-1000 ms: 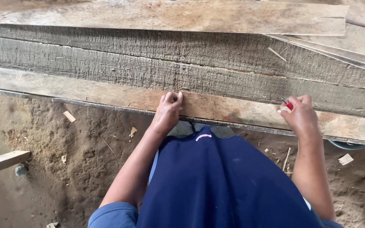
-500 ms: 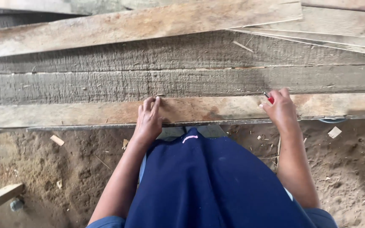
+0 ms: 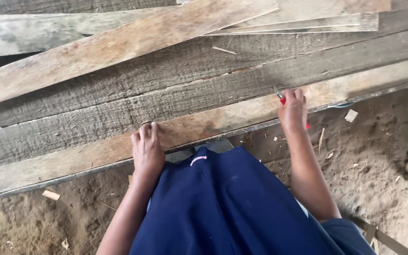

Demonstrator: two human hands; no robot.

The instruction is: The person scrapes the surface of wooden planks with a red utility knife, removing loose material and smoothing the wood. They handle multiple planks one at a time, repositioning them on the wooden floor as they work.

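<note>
Left hand: my left hand (image 3: 147, 148) lies flat, fingers together, on the near long pale rough-sawn wooden plank (image 3: 213, 123).
Right hand: my right hand (image 3: 293, 109) pinches a small red marking tool (image 3: 282, 100) against it.
Handling: I judge it stiff, heavy, splintery; grip both edges.
Beyond: grey weathered boards (image 3: 166, 75) stacked.

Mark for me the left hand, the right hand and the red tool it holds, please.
left hand (image 3: 147, 150): head view, on the back of the hand, flat on the plank.
right hand (image 3: 293, 109): head view, on the back of the hand.
red tool (image 3: 282, 99): head view, on the red part above the fingers.
</note>
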